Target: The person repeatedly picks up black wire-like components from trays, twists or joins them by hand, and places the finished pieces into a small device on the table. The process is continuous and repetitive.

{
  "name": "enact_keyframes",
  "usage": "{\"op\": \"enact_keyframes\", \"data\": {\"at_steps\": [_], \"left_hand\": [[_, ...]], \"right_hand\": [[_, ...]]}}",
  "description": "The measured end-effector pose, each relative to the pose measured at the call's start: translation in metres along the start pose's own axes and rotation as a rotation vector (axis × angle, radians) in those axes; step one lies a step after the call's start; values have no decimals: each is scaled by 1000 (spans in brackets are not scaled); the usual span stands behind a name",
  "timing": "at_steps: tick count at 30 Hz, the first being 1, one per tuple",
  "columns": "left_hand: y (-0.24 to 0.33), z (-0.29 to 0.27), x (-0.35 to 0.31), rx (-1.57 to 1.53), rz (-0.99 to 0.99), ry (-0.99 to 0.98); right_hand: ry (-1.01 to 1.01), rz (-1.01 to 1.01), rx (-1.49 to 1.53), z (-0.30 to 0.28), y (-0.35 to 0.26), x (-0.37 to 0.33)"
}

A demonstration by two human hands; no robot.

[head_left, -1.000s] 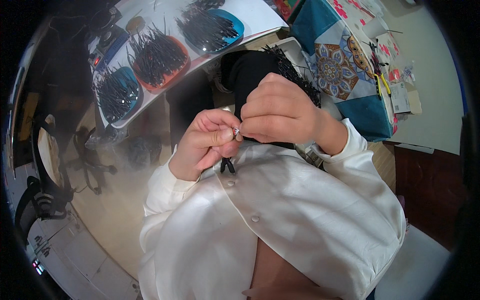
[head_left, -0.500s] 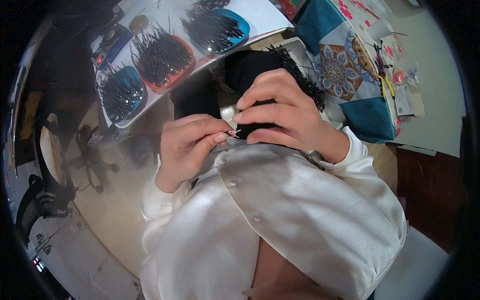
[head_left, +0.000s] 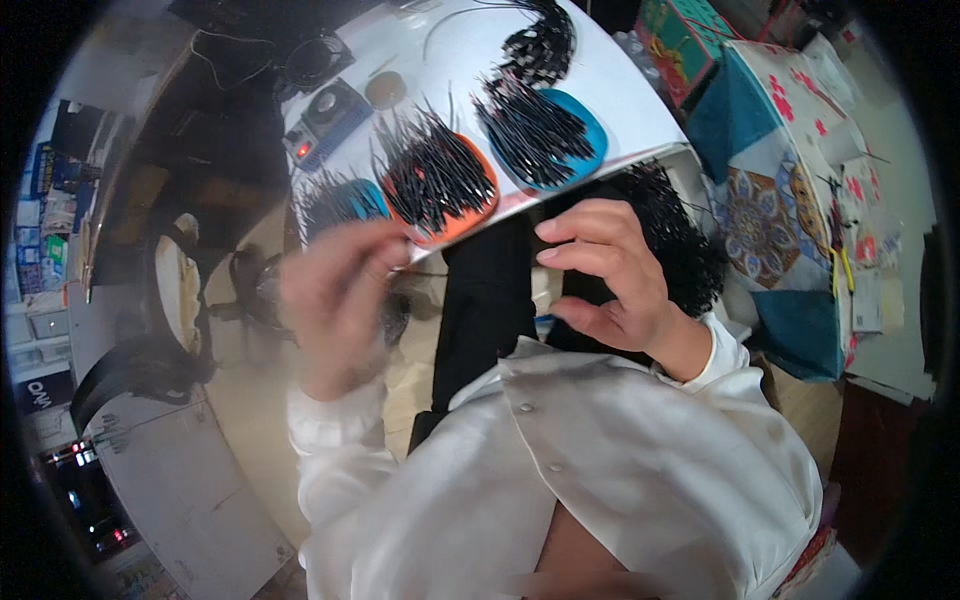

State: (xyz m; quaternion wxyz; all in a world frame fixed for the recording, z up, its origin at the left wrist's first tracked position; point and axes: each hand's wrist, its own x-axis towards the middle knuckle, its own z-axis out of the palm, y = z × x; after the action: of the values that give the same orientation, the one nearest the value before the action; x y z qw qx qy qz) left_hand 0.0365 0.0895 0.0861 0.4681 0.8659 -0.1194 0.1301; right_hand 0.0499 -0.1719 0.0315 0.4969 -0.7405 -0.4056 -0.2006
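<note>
My left hand (head_left: 340,300) is smeared by motion beside the near left edge of the white table; whether it holds anything is hidden by the blur. Closest to its fingertips are a small blue tray (head_left: 374,197) and an orange tray (head_left: 487,165), both heaped with short black wires (head_left: 425,175). Over my lap, my right hand (head_left: 615,275) hovers with fingers curved and apart, nothing visible between them. Beyond it, a larger blue tray (head_left: 592,120) carries more black wires (head_left: 530,130).
A coil of black wires (head_left: 540,45) lies at the back of the white table (head_left: 625,90), near a small device with a red light (head_left: 325,120). A big heap of black wires (head_left: 670,235) sits right of my lap. Yellow-handled pliers (head_left: 843,262) rest on the patterned tablecloth (head_left: 760,215).
My left hand has moved away from my right, up and left toward the trays. The small wire end with red and white tips is out of sight. The whole view has shifted.
</note>
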Motion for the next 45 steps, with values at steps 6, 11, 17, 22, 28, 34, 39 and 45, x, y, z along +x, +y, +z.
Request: {"op": "enact_keyframes", "data": {"at_steps": [6,11,17,22,28,34,39,45], "left_hand": [[-91,-38,129,491,209,16],[-168,-10,191,738,311,-273],[-213,12,226,814,279,-407],[-217,21,240,967,200,-514],[-217,27,248,1049,195,-571],[-213,36,250,1103,165,-647],[-202,32,248,1071,182,-569],[-191,-32,236,842,96,-366]], "right_hand": [[-56,121,157,40,46,-20],[-177,201,153,56,72,-40],[-190,277,178,59,89,-47],[-213,345,200,58,95,-48],[-183,369,216,57,95,-46],[-198,375,220,55,95,-47],[-200,399,190,54,95,-49],[-217,427,163,54,91,-50]]}}
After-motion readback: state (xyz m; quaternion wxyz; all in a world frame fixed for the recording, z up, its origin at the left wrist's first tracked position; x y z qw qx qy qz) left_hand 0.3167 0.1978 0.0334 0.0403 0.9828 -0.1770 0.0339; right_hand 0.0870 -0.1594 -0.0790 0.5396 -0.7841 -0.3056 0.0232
